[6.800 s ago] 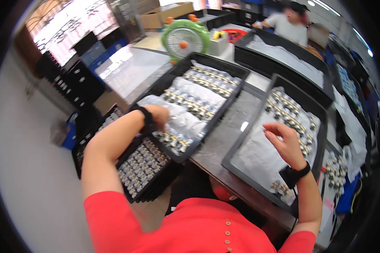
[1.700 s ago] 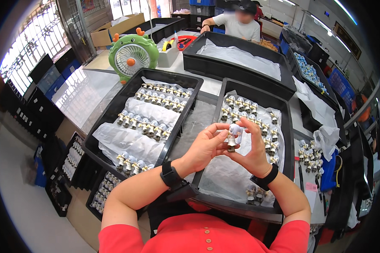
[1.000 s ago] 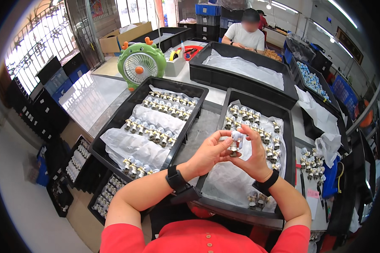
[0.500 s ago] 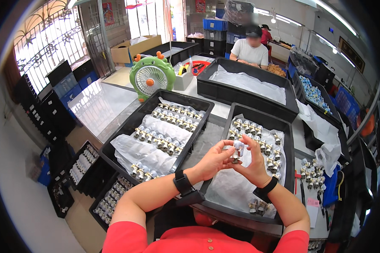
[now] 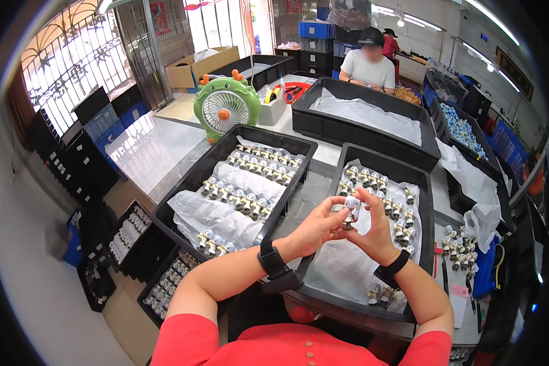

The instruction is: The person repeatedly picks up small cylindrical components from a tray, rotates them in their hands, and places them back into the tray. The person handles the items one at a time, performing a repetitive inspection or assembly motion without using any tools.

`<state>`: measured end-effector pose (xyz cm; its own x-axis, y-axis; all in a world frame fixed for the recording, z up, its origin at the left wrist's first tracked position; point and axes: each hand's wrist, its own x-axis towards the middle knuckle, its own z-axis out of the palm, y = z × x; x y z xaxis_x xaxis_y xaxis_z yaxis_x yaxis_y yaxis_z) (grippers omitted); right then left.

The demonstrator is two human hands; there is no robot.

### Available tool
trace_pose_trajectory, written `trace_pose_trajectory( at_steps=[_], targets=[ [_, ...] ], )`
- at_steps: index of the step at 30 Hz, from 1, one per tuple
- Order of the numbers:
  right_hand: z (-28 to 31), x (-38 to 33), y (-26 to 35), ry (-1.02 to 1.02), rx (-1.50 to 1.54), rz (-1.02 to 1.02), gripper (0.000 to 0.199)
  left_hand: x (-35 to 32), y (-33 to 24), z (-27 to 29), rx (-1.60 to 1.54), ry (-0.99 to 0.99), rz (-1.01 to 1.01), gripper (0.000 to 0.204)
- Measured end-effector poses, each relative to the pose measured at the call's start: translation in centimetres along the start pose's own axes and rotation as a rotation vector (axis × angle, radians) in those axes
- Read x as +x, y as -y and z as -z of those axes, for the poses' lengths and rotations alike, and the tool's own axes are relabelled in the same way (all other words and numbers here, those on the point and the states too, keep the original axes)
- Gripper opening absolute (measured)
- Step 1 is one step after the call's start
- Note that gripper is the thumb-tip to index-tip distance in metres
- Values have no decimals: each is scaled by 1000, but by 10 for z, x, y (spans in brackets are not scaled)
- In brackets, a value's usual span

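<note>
Between both hands, above the right-hand black tray [image 5: 430, 244], I hold a small figurine [image 5: 351, 210] upright; it has pale hair, a white outfit and a dark base. My left hand [image 5: 316, 229] pinches it from the left with thumb and fingers. My right hand [image 5: 375, 235] grips it from the right, fingertips near its head. Under my hands, white liner sheet [image 5: 335, 262] lies in the tray. Similar figurines [image 5: 402, 222] stand in rows along the tray's far and right parts, and a few more [image 5: 381, 296] sit at its near end.
Left of it, another black tray [image 5: 165, 213] holds rows of figurines between white sheets. A green fan [image 5: 226, 110] stands behind. A larger black tray [image 5: 372, 137] with liner is at the back. Loose figurines [image 5: 460, 247] and tools lie at right. A co-worker [image 5: 369, 67] sits across.
The view has shifted slightly, so the whole scene sits a little further right. Both hands still hold the figurine, which looks slightly turned.
</note>
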<state>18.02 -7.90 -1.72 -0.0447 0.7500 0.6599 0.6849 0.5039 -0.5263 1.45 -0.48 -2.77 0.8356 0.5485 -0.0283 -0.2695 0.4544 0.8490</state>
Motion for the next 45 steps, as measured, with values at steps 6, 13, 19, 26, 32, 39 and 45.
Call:
trace_pose_trajectory(
  at_steps=[6,13,19,26,32,39,45],
  targets=[
    [-2,-2,-1,-10,6,-2,84,-1,-1,-2,28,-26,8,42],
    [-4,0,1,6,1,-14,85,-2,3,0,26,-28,-3,45],
    [-2,-2,1,16,-8,-40,87,0,3,0,26,-23,5,47],
    [-4,-6,-4,12,-51,-4,89,-2,4,-3,65,-30,-53,54],
    [-3,-8,-4,4,-40,-24,88,-4,3,-7,87,-27,-57,57],
    [-6,-8,-4,13,-28,-49,88,-4,3,-6,101,-44,-57,57],
    [-5,-8,-2,18,-35,-52,88,-4,4,-6,99,-50,-54,57]
  ],
)
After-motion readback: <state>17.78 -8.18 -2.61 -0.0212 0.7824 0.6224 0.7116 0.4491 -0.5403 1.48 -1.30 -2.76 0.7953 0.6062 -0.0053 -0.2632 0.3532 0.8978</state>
